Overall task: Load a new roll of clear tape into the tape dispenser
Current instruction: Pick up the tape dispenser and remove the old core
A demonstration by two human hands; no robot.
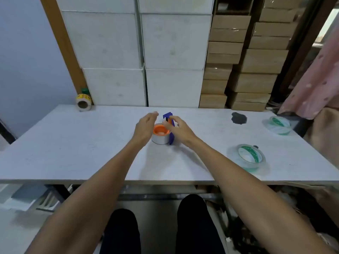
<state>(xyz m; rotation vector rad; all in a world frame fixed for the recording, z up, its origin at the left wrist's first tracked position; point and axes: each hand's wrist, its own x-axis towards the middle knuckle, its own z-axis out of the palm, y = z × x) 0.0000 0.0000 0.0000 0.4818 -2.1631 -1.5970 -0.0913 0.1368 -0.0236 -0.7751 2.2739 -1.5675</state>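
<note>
Dispenser (170, 128) mid-table (73, 143), roll (160, 136) on its orange hub (159, 130), both hands at it.
Left hand (145, 128) beside the roll, fingers spread loose, gripping nothing. Right hand (178, 129) over the blue frame, fingertips (165, 124) at the hub top; real pinch or just touch, cannot tell. Judgement: light rigid plastic, likely to slide on the smooth table, so steady the frame. Roll looks stiff, with a slick film face: grip by its edges or core. Two spare rolls (250, 156) lie well apart to the right.
</note>
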